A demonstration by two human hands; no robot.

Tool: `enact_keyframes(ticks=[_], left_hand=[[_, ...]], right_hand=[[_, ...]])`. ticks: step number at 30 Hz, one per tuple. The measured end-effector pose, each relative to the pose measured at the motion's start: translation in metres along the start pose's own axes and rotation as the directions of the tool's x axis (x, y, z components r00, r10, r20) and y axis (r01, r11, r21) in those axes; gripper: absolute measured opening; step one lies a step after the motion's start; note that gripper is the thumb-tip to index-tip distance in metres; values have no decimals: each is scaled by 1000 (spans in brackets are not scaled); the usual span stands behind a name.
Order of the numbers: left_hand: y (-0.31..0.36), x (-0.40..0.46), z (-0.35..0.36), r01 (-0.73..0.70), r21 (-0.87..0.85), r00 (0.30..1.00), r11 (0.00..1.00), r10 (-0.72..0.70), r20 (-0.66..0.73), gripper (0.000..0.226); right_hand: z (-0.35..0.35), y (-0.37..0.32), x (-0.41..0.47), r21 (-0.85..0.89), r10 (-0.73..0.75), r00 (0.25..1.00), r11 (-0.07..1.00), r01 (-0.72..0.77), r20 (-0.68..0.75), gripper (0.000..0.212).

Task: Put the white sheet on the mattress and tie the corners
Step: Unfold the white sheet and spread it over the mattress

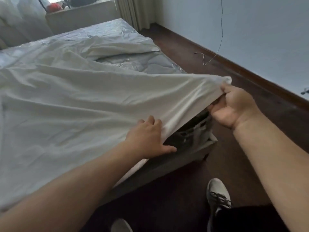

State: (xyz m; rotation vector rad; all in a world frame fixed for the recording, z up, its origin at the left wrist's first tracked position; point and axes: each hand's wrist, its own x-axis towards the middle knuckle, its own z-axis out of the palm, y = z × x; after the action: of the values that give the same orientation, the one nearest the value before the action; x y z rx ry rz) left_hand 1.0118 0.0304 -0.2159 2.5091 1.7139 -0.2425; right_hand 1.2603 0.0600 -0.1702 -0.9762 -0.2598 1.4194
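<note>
Forearms fill the near edge. Right hand (234, 106) has its fingers (215, 107) curled under the lifted near-right corner of the white sheet (75, 101), thumb on top, pinching the hem. Left hand (148, 139) rests on the sheet at the near edge, fingers spread, thumb out toward the gap. Sheet lies across the mattress (133, 64), bunched and folded back at the far right, where plastic-wrapped mattress shows. Judgement: cloth is light, limp, slightly slick; hold it by the hemmed corner with slack gathered, since mid-panel grips only drag wrinkles. Bed base (167, 164) sits below; dark floor (217, 51) and a trailing cable (221, 30) lie right.
</note>
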Motion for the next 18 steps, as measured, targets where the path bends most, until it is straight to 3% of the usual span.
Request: enact_keyframes(ticks=[2, 5, 7, 11, 13, 15, 17, 18], left_hand=[[10, 3, -5, -26, 13, 1000, 1000, 26, -15, 81], [25, 8, -13, -99, -27, 991, 995, 96, -91, 33], [34, 8, -19, -158, -93, 984, 983, 148, -102, 13], [68, 9, -21, -279, -214, 960, 936, 278, -34, 9], [85, 12, -12, -312, -183, 946, 932, 323, 29, 7], [97, 13, 0, -348, -136, 912, 927, 369, 179, 17], [100, 9, 9, -368, -145, 821, 919, 394, 413, 27], [100, 6, 11, -360, -170, 775, 917, 396, 492, 29]], right_hand=[[2, -7, -8, 83, -53, 998, 995, 50, 36, 32], [-11, -20, -11, 127, -133, 991, 983, 135, -28, 30], [-27, -32, -7, 140, -190, 976, 969, 204, -111, 31], [-74, -57, 7, 107, -268, 917, 944, 311, -296, 28], [-108, -58, 20, -27, -227, 888, 971, 236, -399, 25], [-142, -51, 28, -237, -139, 838, 972, 12, -527, 31], [-160, -36, 32, -406, -89, 785, 888, -217, -614, 38], [-159, -30, 32, -482, -131, 755, 835, -266, -643, 47]])
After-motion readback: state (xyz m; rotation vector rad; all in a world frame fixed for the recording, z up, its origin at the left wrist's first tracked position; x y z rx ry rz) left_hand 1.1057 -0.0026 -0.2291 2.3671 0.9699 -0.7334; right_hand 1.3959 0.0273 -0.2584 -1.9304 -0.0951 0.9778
